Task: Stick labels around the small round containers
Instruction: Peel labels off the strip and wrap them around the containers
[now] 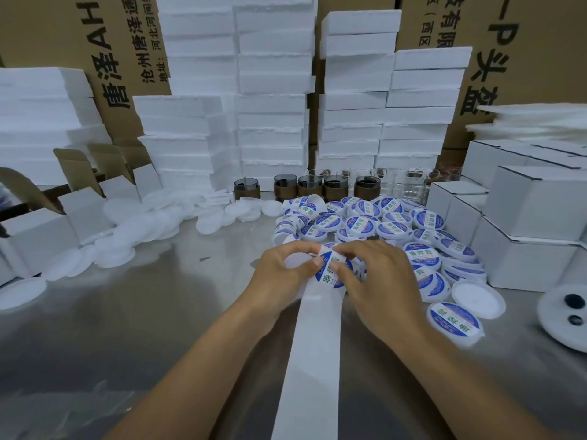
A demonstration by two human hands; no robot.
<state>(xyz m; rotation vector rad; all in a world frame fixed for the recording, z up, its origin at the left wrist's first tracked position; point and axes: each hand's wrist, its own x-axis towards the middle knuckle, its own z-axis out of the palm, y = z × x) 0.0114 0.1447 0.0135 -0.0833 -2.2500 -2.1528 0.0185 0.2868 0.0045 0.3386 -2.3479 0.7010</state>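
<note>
At the back, tall stacks of white foam boxes (273,90) against brown cartons (540,58). Below, a steel table (127,328), with a heap of blue-labelled round containers (390,223) on its right half. Down the middle, a white backing strip (313,360). At the strip's far end, left hand (282,274) curled round a small white container (293,261), thumb on a blue round label (330,273). Right hand (378,274) pinching that label's upper edge, just beside the container.
</note>
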